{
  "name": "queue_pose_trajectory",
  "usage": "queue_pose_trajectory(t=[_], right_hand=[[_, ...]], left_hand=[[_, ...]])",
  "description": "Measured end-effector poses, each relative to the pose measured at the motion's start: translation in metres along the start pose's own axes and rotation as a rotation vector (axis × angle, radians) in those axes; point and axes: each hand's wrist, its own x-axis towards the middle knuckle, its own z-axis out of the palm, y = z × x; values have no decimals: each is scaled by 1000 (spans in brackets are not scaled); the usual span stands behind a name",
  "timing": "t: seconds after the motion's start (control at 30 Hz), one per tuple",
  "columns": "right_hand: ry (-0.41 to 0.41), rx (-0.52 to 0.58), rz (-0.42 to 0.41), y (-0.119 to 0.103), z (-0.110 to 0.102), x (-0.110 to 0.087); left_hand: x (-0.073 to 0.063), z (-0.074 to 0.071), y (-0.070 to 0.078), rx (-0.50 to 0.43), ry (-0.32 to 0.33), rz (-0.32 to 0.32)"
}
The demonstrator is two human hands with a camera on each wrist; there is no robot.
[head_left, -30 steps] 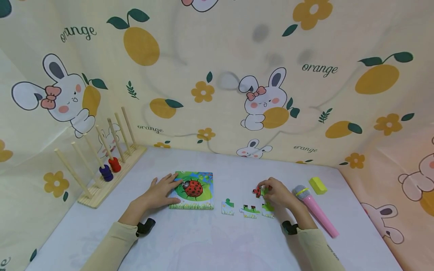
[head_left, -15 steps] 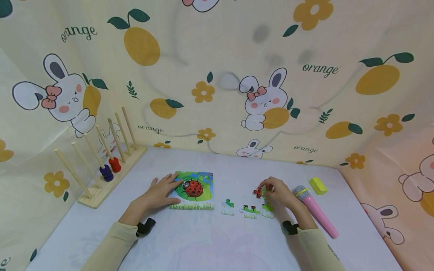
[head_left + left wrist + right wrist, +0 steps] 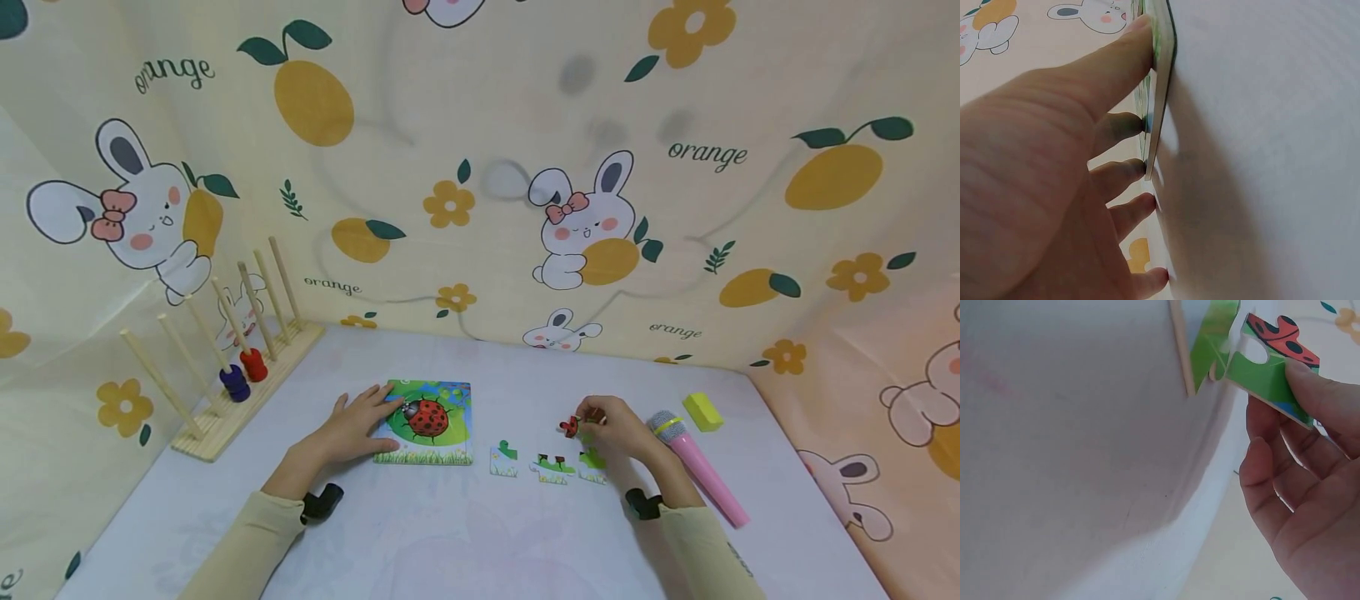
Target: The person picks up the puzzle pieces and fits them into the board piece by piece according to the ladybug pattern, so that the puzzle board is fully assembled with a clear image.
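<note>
Ladybug jigsaw piece – likely light, stiff and easily held by its edges – sits just beyond the grassy corner piece, pinched between the right hand's thumb and fingers; the left hand rests, fingers spread, on the ladybug board.

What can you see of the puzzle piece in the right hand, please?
The puzzle piece shows green, some blue and part of a red, black-spotted ladybug. It has a rounded tab, a rounded notch and a pale edge like wood or card. The right hand pinches it picture side up, beyond three loose pieces; whether it touches the table is unclear.
</note>
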Motion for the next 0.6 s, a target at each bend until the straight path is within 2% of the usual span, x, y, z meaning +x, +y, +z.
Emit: queue_pose_trajectory(t=[0.27,0.43,0.6], right_hand=[[4,23,-46,-15,2,13],[-20,50,-117,-37,13,33],[-87,79,-179,-64,31,57]], left_hand=[[0,0,0,5,0,1],[0,1,0,6,2,2],[0,1,-1,5,1,4]])
